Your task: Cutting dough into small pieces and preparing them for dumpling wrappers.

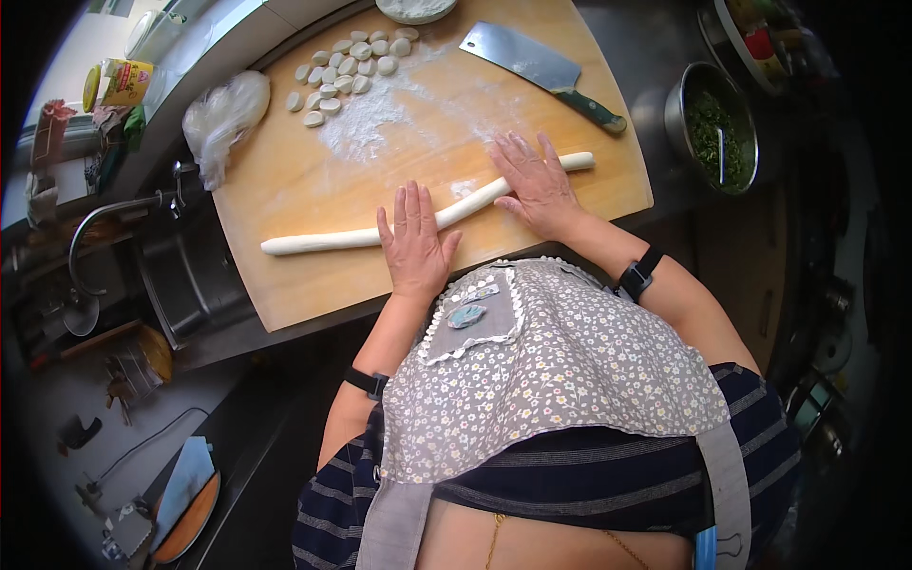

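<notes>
A long rope of white dough (pixel 320 242) lies slantwise across a wooden board (pixel 313 292). My left hand (pixel 417 246) rests flat over its middle, fingers spread, the palm side hidden. Farther right, my right hand (pixel 538 185) lies palm down across the rope near its right end, fingers apart. Neither hand grips it. Beyond the hands, loose flour (pixel 367 117) is scattered on the wood. Several small cut dough pieces (pixel 347 66) sit in a cluster at the board's far left. A cleaver (pixel 527 60) with a green handle lies flat at the far right.
Crumpled clear plastic (pixel 228 117) lies at the board's left edge, near the sink (pixel 189 285) and faucet (pixel 107 206). A bowl of flour (pixel 417 8) stands at the far edge. To the right is a steel bowl (pixel 677 117) of chopped greens with a utensil in it.
</notes>
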Tool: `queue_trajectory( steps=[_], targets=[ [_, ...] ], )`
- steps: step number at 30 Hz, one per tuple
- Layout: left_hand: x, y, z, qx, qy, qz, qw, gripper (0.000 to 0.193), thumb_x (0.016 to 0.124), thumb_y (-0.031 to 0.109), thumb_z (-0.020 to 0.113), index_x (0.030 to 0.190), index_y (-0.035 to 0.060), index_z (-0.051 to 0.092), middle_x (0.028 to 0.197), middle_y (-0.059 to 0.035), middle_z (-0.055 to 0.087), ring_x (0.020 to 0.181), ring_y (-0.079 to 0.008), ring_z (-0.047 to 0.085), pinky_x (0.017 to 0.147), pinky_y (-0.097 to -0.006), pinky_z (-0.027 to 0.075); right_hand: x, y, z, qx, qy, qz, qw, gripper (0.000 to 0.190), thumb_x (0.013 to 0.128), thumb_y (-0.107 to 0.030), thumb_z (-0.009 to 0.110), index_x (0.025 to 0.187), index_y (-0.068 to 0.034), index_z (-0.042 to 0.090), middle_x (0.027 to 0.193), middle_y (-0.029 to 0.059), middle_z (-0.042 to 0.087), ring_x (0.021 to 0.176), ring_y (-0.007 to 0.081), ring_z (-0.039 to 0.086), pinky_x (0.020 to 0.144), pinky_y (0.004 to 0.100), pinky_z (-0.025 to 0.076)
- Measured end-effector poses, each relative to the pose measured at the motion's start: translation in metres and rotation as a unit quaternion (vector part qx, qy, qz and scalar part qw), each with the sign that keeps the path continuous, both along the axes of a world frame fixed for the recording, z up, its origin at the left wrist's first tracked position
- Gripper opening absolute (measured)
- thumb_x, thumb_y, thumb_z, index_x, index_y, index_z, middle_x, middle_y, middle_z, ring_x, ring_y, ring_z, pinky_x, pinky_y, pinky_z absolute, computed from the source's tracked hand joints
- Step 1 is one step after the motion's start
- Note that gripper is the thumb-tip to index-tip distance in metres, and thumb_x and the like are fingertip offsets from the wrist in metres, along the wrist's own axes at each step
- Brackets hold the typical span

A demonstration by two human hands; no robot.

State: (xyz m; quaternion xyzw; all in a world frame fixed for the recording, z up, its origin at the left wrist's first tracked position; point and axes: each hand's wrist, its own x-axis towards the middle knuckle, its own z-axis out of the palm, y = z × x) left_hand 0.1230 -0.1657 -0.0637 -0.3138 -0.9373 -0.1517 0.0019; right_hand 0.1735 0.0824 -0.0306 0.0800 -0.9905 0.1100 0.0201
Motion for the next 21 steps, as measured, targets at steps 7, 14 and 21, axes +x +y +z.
queue_trajectory(
  steps=[7, 14, 21],
  targets=[
    [-0.117, 0.041, 0.001, -0.026, 0.019, 0.221, 0.975, 0.086, 0.096, 0.06, 0.045, 0.158, 0.0047, 0.021, 0.166, -0.0162, 0.01, 0.153, -0.0299, 0.012, 0.12, -0.0601, 0.003, -0.073, -0.031, -0.004, 0.045, 0.056, -0.06, 0.996, 0.075, 0.093, -0.055, 0.055, 0.15, -0.008, 0.039, 0.157, 0.0139, 0.035, 0.149, 0.0293, 0.027, 0.122, 0.0556, 0.006],
    [-0.023, 0.012, -0.001, 0.017, -0.028, 0.074, 0.997, 0.086, 0.096, 0.061, 0.045, 0.157, 0.0042, 0.024, 0.165, -0.0179, 0.014, 0.152, -0.032, 0.017, 0.119, -0.0606, 0.006, -0.022, -0.029, -0.002, 0.005, 0.009, 0.06, 0.998, 0.084, 0.088, -0.058, 0.059, 0.148, -0.003, 0.039, 0.157, 0.0172, 0.035, 0.148, 0.0316, 0.028, 0.121, 0.0541, 0.013],
    [-0.099, 0.032, 0.002, -0.028, 0.043, 0.16, 0.986, 0.08, 0.098, 0.054, 0.047, 0.157, 0.0053, 0.023, 0.166, -0.0163, 0.01, 0.153, -0.0314, 0.013, 0.117, -0.0643, 0.008, -0.09, -0.036, -0.008, 0.026, -0.017, 0.002, 1.0, 0.089, 0.09, -0.063, 0.052, 0.152, -0.003, 0.033, 0.159, 0.0185, 0.029, 0.149, 0.035, 0.024, 0.121, 0.0561, 0.012]
  ],
)
